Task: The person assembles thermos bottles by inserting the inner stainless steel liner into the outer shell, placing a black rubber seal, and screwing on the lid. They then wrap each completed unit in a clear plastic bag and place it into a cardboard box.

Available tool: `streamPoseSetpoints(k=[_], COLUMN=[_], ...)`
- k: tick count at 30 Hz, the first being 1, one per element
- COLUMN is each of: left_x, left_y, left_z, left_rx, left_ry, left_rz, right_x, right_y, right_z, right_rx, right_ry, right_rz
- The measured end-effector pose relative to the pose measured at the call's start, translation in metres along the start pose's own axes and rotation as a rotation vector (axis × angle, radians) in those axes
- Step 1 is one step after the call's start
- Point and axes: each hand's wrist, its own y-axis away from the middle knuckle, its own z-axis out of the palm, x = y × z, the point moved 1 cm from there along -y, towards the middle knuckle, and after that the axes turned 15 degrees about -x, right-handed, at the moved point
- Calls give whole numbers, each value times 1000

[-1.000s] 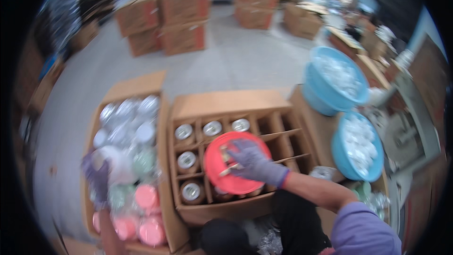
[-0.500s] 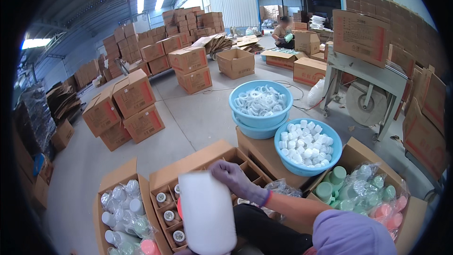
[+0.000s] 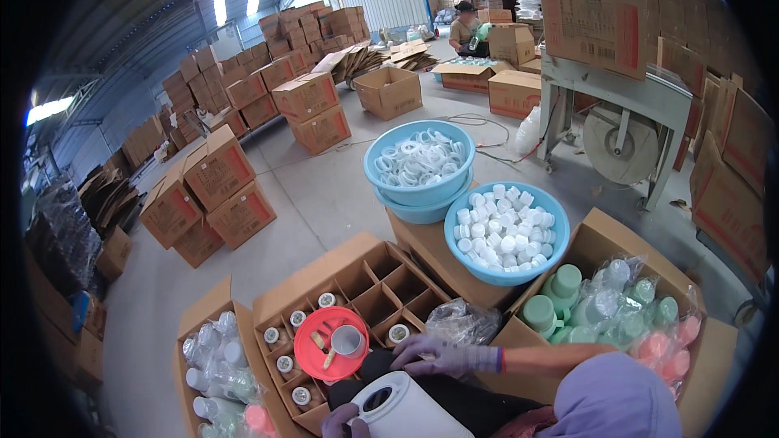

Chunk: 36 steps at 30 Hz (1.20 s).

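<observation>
A white plastic vessel [image 3: 414, 412] lies tilted at the bottom centre, its round dark opening facing up toward me. My left hand [image 3: 344, 422], in a purple glove, grips its side by the opening. My right hand [image 3: 442, 356], gloved too, is just above the vessel over my dark trouser leg, with fingers stretched out and nothing seen in them. Whether it touches the leg is unclear. Beyond the left hand, a red round tray [image 3: 312, 360] bearing a white cup [image 3: 347, 342] and a brush [image 3: 329, 359] rests on a divided carton [image 3: 318, 276] with several silvery-topped bottles in its cells.
Left is a carton [image 3: 180, 357] of bagged bottles. Blue basins of white rings [image 3: 367, 164] and white caps [image 3: 560, 219] stand ahead. Right, a carton [image 3: 617, 231] holds green and pink pieces. A wheeled metal stand [image 3: 677, 105], stacked cartons [image 3: 219, 166] and a seated person [image 3: 466, 31] are farther off.
The white vessel has gone down from upright to tilted, uncovering the red tray. My right hand has left its upper end and moved lower. The whole view has shifted slightly.
</observation>
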Motion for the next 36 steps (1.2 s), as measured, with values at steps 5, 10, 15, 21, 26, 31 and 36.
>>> streamPoseSetpoints(k=[5, 10, 15, 21, 26, 31, 36], left_x=[48, 13, 42, 46, 15, 4, 11], left_y=[-14, 11, -19, -28, -35, -29, -16], left_z=[18, -7, 10, 4, -14, 5, -10], left_rx=[-33, 44, 47, 105, -97, -160, 237], left_ry=[509, 668, 388, 188, 954, 509, 589], left_rz=[11, 273, 11, 71, -52, -2, 14], right_x=[-70, 4, -45, -47, -108, -62, -48], right_y=[-38, -4, -33, -46, -59, -39, -41], right_z=[19, -23, 1, 10, 37, 24, -20], right_rx=[-143, -38, -74, 72, 244, 73, 96], right_ry=[45, 300, -106, -117, 208, -5, -64], right_rz=[-175, 412, -82, -75, -418, -314, -29])
